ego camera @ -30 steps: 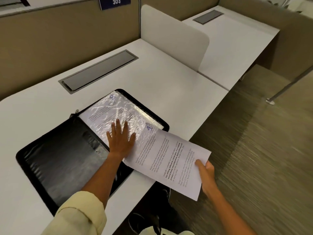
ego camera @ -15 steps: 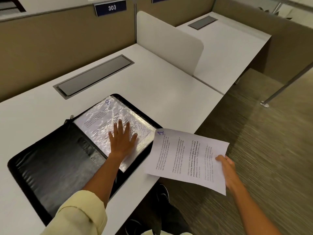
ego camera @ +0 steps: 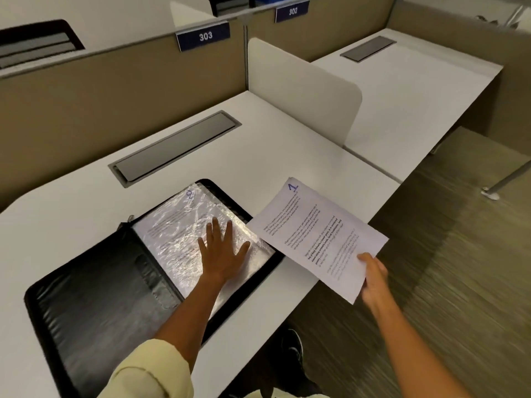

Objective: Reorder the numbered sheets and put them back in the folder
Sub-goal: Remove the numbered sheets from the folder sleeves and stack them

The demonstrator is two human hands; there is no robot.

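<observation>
- Crinkled plastic sleeve (ego camera: pixel 184 237) lay pinned under the left hand (ego camera: pixel 222 254), fingers spread flat, steadying the folder (ego camera: pixel 94 300) near the tabletop's front edge.
- Right hand (ego camera: pixel 373 278) pinched sheet 1 (ego camera: pixel 316 239) by its corner, above the tabletop's front edge, probably to set aside.

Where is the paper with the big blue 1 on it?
In the head view, the sheet marked 1 is right of the open black folder, pinched at its near corner by the right hand and held over the desk's front edge.
</observation>
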